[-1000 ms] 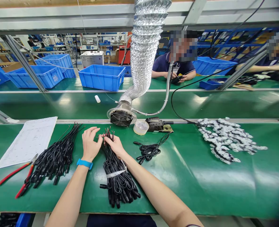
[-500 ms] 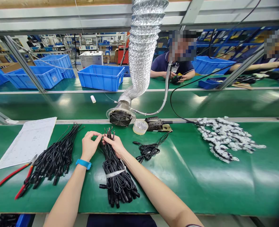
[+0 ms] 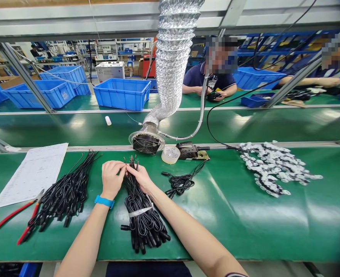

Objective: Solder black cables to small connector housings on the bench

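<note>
A bundle of black cables (image 3: 144, 221), tied round the middle with a pale band, lies on the green bench in front of me. Its black connectors point toward me, and its thin stripped wire ends stick up at the far end. My right hand (image 3: 139, 177) is wrapped round the bundle near those ends. With thumb and fingertips pinched, my left hand (image 3: 112, 177) holds one wire end (image 3: 125, 161) at the left side of the bundle. A blue band (image 3: 104, 201) circles my left wrist.
Left of me lie loose black cables (image 3: 68, 188), red-handled pliers (image 3: 33, 209) and printed sheets (image 3: 31, 173). Ahead are a fan duct (image 3: 146, 140), a tape roll (image 3: 170, 154) and a coiled cable (image 3: 181, 184). White connector parts (image 3: 276, 165) lie right. A co-worker (image 3: 210, 80) sits opposite.
My left hand has turned slightly and shifted a little right, its fingers closing in on a wire end. My right hand keeps its hold on the bundle.
</note>
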Demonstrator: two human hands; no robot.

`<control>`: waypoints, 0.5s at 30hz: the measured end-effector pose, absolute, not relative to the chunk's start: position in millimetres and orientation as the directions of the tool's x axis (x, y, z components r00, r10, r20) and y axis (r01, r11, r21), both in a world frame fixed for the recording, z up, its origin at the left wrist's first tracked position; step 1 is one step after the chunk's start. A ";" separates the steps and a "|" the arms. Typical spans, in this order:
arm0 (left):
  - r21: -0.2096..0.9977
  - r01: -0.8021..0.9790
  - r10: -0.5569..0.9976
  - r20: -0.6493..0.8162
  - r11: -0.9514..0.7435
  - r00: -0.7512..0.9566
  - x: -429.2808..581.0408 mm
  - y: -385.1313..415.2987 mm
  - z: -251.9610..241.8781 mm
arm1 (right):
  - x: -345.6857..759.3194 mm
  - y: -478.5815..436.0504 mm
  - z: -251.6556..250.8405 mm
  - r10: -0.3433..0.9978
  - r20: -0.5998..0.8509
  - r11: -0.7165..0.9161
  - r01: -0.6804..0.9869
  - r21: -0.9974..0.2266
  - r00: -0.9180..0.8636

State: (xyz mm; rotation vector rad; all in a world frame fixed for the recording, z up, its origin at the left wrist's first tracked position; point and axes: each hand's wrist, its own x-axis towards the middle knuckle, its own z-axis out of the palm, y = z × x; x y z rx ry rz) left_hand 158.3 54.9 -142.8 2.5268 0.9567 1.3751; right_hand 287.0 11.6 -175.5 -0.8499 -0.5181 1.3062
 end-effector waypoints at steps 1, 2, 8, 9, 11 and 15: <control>0.398 0.469 0.587 0.714 -0.788 0.381 158.5 55.3 -143.1 | 287.0 11.4 -175.4 0.968 -0.127 0.035 -0.613 -0.789 0.218; 0.436 0.459 0.610 0.707 -0.774 0.357 158.5 56.2 -142.9 | 286.9 11.3 -175.3 0.967 -0.127 0.033 -0.608 -0.793 0.219; 0.618 0.396 0.725 0.648 -0.679 0.232 155.6 67.1 -140.3 | 286.0 11.1 -174.6 0.965 -0.129 0.028 -0.579 -0.815 0.229; 0.610 0.395 0.717 0.655 -0.688 0.239 155.3 68.4 -140.7 | 285.7 11.2 -174.6 0.964 -0.128 0.029 -0.574 -0.819 0.232; 0.575 0.409 0.693 0.679 -0.708 0.245 155.1 70.0 -142.8 | 284.9 11.4 -174.7 0.963 -0.124 0.033 -0.562 -0.827 0.239; 0.460 0.534 0.652 0.716 -0.709 0.249 153.2 71.8 -148.2 | 283.6 11.5 -176.0 0.960 -0.109 0.046 -0.528 -0.848 0.259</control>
